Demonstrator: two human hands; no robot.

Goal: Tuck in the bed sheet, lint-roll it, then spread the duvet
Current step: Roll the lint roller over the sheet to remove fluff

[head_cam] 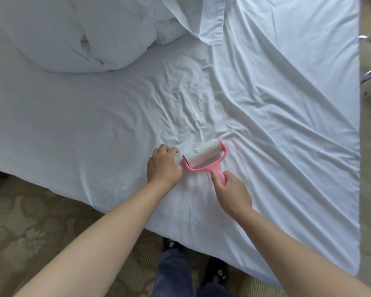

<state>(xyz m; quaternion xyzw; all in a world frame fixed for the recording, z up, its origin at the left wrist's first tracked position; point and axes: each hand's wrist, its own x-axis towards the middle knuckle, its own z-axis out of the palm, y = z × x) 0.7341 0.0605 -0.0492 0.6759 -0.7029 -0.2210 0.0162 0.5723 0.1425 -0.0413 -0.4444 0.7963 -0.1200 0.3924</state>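
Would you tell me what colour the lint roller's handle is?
Pink, seen in the head view: the lint roller handle is gripped by the right hand.

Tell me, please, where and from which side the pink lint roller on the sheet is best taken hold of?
Grip the lint roller by its straight pink handle, coming from the near bed edge, as the right hand does now. The handle points back toward the person, while the sticky drum lies on the bed sheet at the far end.
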